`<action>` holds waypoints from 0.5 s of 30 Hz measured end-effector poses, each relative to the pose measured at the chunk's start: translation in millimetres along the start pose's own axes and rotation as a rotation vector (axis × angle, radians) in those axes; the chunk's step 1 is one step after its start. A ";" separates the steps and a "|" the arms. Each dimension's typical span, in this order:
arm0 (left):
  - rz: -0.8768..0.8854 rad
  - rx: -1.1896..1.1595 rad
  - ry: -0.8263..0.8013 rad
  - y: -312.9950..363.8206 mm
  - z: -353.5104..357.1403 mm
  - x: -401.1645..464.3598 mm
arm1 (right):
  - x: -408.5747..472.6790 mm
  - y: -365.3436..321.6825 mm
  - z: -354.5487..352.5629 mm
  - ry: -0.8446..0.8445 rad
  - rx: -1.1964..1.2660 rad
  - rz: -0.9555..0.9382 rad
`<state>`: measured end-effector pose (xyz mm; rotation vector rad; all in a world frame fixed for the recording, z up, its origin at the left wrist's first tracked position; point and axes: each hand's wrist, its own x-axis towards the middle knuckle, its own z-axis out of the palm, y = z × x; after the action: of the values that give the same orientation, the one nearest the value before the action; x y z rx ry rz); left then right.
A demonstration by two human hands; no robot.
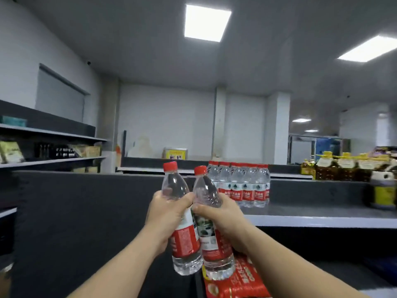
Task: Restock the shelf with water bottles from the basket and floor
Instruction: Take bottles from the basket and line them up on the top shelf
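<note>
Left hand (166, 214) wraps fingers and thumb round the left bottle (181, 220), held in the air, red cap up, tilted slightly. Right hand (223, 222) grips the right bottle (209, 226) the same way; the two bottles touch side by side. Behind them, a row of bottles (241, 186) stands upright on the grey shelf (322, 218), toward its back wall. Red packets (236, 282) lie below the held bottles. Dark jar (383, 192) at shelf's right end.
</note>
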<state>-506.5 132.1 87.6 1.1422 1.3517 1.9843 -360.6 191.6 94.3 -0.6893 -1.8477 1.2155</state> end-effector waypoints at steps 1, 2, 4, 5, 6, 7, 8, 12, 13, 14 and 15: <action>0.014 0.006 -0.010 5.5 7.6 -0.4 | -0.6 -11.1 -6.3 0.011 -0.001 -0.022; 0.032 0.004 -0.011 13.4 15.2 1.4 | -0.1 -23.4 -13.3 0.018 -0.007 -0.044; 0.078 -0.018 -0.036 33.6 34.5 6.9 | 0.7 -43.8 -30.3 0.027 -0.018 -0.072; 0.098 -0.020 -0.063 42.4 44.9 10.2 | 1.1 -50.1 -39.8 0.036 -0.023 -0.086; 0.115 -0.012 -0.090 49.2 55.7 13.1 | 1.1 -53.9 -49.6 0.048 -0.029 -0.104; 0.134 0.002 -0.114 54.1 66.6 15.7 | 1.6 -55.8 -60.2 0.070 -0.035 -0.115; 0.157 0.022 -0.134 56.6 78.2 18.2 | 2.5 -55.7 -72.1 0.098 -0.044 -0.119; 0.220 0.142 -0.161 49.2 128.6 32.8 | 16.8 -47.4 -132.0 0.186 -0.105 -0.110; 0.227 0.159 -0.166 44.0 142.9 38.8 | 23.7 -44.4 -150.4 0.201 -0.117 -0.107; 0.230 0.169 -0.170 37.9 157.7 46.3 | 33.2 -40.3 -169.8 0.218 -0.120 -0.106; 0.229 0.174 -0.176 31.3 173.5 55.3 | 43.8 -35.5 -190.3 0.232 -0.120 -0.110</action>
<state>-388.4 251.1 165.2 1.5767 1.3740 1.8917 -223.0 304.2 182.4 -0.7513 -1.7492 0.9193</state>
